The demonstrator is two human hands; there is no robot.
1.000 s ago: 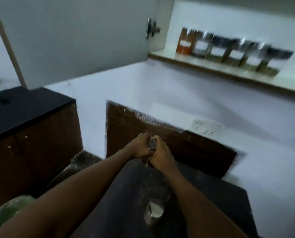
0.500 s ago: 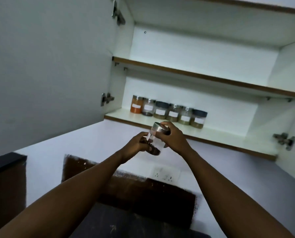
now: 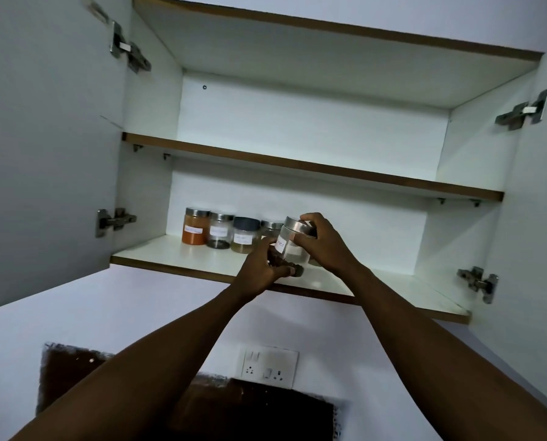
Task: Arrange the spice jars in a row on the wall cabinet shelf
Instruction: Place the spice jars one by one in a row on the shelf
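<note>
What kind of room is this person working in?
Most likely a home kitchen. An open wall cabinet holds a row of labelled spice jars on its lower shelf, and a wall socket sits just below, above a dark surface that is probably a counter.

So the lower shelf [image 3: 176, 254] of the wall cabinet is white with a brown front edge. I can see four jars in a row along the back at its left end: an orange-filled jar [image 3: 195, 226], a clear one with dark bits [image 3: 220, 230], a dark-lidded jar [image 3: 244, 234], then a steel-lidded jar [image 3: 270, 226] partly hidden.
</note>
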